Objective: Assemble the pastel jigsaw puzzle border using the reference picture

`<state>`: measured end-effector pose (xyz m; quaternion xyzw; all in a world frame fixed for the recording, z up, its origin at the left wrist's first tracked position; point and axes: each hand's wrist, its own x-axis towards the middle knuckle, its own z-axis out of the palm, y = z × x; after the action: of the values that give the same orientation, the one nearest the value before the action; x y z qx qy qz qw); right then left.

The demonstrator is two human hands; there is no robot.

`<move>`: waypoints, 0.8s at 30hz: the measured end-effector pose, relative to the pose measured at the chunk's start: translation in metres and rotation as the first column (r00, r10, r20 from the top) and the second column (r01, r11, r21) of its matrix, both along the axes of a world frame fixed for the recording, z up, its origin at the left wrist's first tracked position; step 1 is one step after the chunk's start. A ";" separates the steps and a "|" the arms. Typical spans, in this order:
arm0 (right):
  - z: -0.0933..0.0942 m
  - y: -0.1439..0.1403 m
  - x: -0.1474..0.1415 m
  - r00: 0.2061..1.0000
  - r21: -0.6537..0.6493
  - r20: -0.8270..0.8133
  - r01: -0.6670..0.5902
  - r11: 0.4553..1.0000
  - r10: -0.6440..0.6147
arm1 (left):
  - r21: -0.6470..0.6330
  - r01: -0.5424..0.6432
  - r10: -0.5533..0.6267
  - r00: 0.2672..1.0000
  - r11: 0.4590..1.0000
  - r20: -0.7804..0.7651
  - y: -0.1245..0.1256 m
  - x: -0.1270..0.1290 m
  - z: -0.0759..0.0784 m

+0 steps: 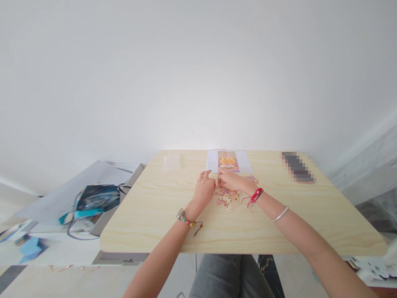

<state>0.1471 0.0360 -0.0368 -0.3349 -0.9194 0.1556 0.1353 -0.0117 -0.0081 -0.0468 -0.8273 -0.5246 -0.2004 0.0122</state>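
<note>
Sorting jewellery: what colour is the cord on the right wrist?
Red cord, seen in the head view.

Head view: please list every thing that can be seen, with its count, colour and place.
table: one, pale wood, centre.
puzzle pieces: a loose pile, pink and cream, mid-table under the hands.
picture sheet: one, white with an orange and pink image, far edge of the table.
clear bag: one, see-through, far left of the table.
blurred flat object: one, dark, far right of the table.
teal pouch: one, with a dark cord, on the grey surface to the left.
left hand: one, beaded bracelet at the wrist, at the pile's left edge.
right hand: one, red cord and silver bangle, over the pile; whether it holds a piece is unclear.
</note>
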 end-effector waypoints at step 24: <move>0.013 -0.014 0.013 0.995 0.144 -0.097 0.053 0.988 -0.039 | 0.174 0.080 -0.082 0.997 0.981 0.004 0.007 -0.006 0.004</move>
<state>0.1597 0.0220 -0.0243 -0.3374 -0.9131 0.1000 0.2061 -0.0175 -0.0006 -0.0428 -0.8425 -0.4712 -0.2505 0.0734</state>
